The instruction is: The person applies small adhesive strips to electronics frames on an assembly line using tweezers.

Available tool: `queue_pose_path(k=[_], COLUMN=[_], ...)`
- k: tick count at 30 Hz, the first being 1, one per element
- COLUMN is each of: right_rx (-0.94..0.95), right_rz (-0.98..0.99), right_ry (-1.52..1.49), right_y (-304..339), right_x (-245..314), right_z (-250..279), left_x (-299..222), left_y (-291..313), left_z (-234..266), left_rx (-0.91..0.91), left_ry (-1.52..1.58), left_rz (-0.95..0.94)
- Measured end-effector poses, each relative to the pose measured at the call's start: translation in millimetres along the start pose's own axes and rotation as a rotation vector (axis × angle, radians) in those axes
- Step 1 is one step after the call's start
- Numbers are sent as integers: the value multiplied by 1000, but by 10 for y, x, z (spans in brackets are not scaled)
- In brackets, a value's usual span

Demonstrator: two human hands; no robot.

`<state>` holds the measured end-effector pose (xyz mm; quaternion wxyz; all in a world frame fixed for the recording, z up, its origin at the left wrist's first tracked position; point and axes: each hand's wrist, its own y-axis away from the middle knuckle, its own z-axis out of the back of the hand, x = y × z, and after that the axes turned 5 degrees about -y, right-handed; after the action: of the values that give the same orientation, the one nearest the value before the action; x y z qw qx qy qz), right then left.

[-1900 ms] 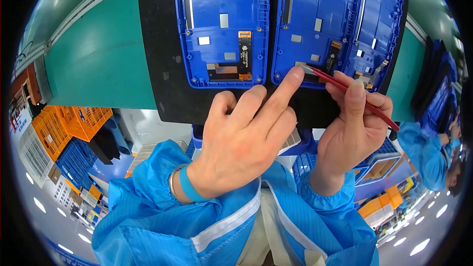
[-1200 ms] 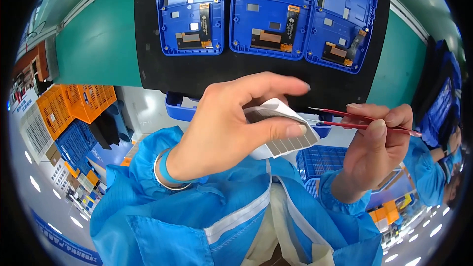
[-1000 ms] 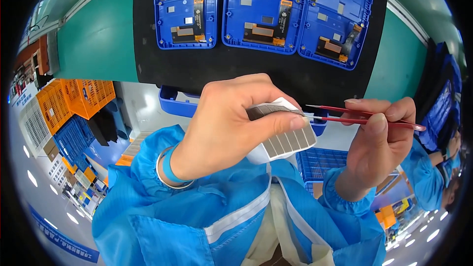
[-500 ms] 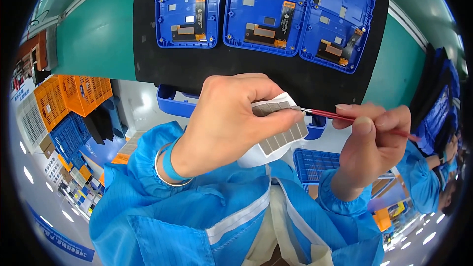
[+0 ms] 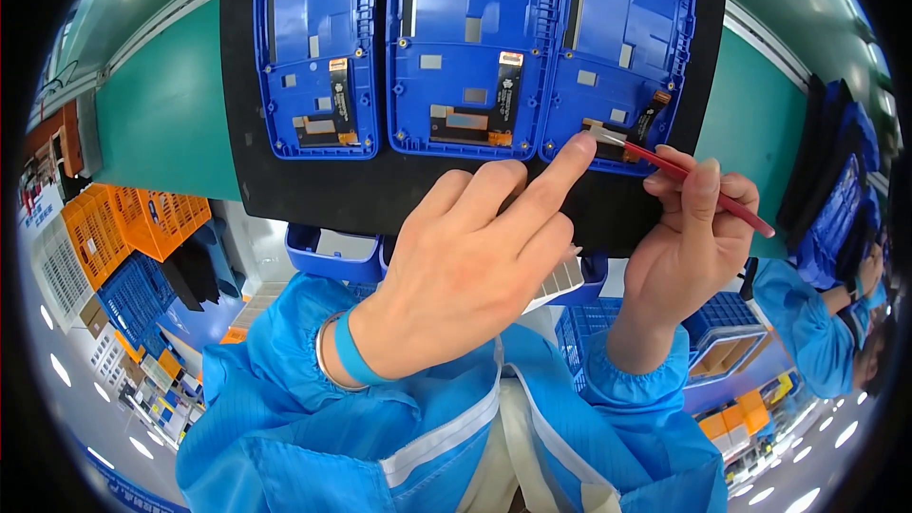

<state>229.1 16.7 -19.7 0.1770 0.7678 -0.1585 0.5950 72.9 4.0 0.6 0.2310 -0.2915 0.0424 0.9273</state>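
A big black mat [image 5: 323,192] lies across the top middle of the frame. If it got bumped, everything on it could slide.

Three blue cases lie on it in a row, with their insides facing up. The right blue case [image 5: 608,33] is just beside the middle blue case [image 5: 446,0], so a push on one could shove the other.

The left hand [image 5: 475,261] is in the middle of the frame. Its pointing finger sticks out to the low edge of the right case; the other fingers are bent, and the thumb is hidden. If that finger pressed too hard or slipped, it could move a small part out of place.

The right hand [image 5: 689,242], to the right, pinches red tweezers between thumb and fingers.

A gray-and-white sheet [image 5: 562,282] pokes out under the left hand, which seems to hold it, though the grip is hidden. If those bent fingers went loose, it could drop.

The red tweezers [image 5: 679,171] point up and left, with their tips by the pointing finger. A shaky hand could make them scratch the case, poke the finger, or nick the thin black strip [image 5: 648,121] close by. Whether the tips pinch anything is too small to tell.
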Motion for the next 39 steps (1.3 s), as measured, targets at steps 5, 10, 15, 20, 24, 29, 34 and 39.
queue_pose_path(k=[5,10,15,20,24,29,34,39], right_rx=[43,29,27,16,13,15,-38,-92], right_rz=[-35,-55,-70,-73,-75,-69,133,109], right_ry=[-1,14,12,14,18,71,14,215], right_y=[-32,-43,-42,-36,-25,-45,-126,-428], right_x=[-33,-39,-39,-44,-32,-35,148,385], right_z=[15,-6,-11,-13,-40,-54,130,448], left_x=[7,10,8,12,14,32,-17,172], left_y=[3,-2,0,4,10,-23,-49,71], left_z=[-51,-63,-67,-86,-72,-99,-26,620], left_rx=[11,8,5,2,-19,-47,15,-311], left_ry=[-47,-73,-85,-98,-105,-94,-166,255], left_rz=[15,21,24,20,15,24,43,169])
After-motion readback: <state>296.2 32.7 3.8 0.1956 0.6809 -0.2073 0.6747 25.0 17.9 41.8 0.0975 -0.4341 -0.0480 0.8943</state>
